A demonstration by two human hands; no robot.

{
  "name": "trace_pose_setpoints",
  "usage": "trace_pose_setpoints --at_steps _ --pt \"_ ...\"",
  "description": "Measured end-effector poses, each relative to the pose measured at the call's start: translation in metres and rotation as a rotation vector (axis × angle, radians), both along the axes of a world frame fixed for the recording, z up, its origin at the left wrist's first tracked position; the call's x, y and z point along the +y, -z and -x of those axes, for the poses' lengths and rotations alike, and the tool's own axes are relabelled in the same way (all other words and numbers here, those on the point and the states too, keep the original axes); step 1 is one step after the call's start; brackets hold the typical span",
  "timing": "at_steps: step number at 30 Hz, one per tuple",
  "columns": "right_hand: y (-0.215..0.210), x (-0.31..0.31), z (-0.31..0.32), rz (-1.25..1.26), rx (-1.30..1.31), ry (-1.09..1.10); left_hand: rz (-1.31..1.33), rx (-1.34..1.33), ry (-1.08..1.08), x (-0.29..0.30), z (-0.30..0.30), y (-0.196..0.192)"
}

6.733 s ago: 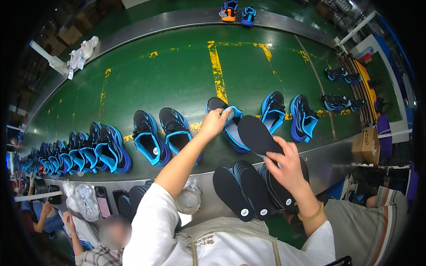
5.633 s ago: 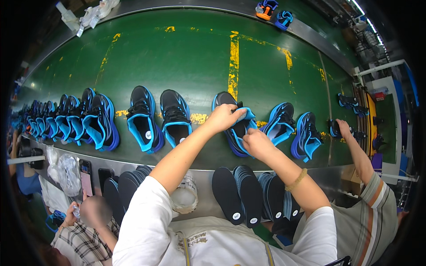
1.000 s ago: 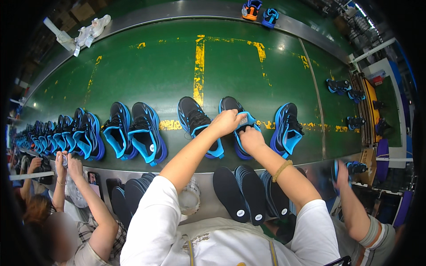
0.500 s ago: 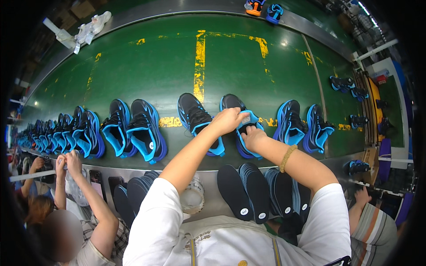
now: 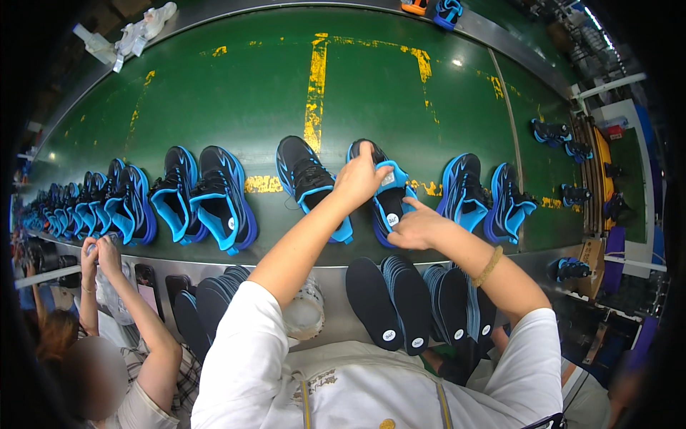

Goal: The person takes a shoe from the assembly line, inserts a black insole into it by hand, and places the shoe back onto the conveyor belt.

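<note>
A black and blue sneaker [image 5: 381,191] lies on the green surface in front of me, toe pointing away. My left hand [image 5: 359,177] grips it over the tongue and laces, its fingers partly hidden. My right hand [image 5: 416,224] closes on the heel collar at the right side. Inside the heel shows an insole with a round white sticker [image 5: 392,219]. Just left of it, partly behind my left forearm, rests another black and blue sneaker [image 5: 306,171]. Stacks of black insoles [image 5: 373,304] with round white stickers lie near me on the metal ledge [image 5: 325,275].
Many matching sneakers [image 5: 220,193] line the green conveyor [image 5: 214,93] to the left; another pair [image 5: 464,189] stands at right. A white cup-like container [image 5: 304,314] sits below my left forearm. A co-worker's hands [image 5: 103,250] are at far left. Shoes [image 5: 550,134] sit on a rack at right.
My right hand has drawn back from inside the shoe to its heel edge, and the insole's white sticker now shows. My left hand stays at the tongue. The whole view has shifted slightly.
</note>
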State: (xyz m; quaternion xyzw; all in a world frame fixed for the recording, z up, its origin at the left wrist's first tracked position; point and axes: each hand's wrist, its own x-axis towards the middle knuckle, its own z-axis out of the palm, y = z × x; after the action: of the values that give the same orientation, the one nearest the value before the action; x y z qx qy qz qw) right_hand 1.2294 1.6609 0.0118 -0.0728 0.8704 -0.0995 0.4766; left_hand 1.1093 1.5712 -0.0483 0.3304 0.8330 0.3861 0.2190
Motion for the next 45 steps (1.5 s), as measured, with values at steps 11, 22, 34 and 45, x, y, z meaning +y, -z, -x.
trace_pose_setpoints --at_steps 11,22,34,45 --pt "0.033 -0.03 -0.094 0.028 1.237 0.683 0.066 0.86 0.384 0.0 -0.02 -0.014" --pt "0.056 -0.037 -0.101 0.246 1.258 0.837 0.127 0.993 0.434 -0.007 -0.01 -0.011" --pt "-0.132 -0.053 -0.131 0.702 1.719 0.453 0.665 1.001 0.574 0.023 -0.027 -0.009" --pt "-0.201 -0.088 -0.2 0.831 1.785 0.571 0.601 0.934 0.477 0.024 -0.028 -0.003"
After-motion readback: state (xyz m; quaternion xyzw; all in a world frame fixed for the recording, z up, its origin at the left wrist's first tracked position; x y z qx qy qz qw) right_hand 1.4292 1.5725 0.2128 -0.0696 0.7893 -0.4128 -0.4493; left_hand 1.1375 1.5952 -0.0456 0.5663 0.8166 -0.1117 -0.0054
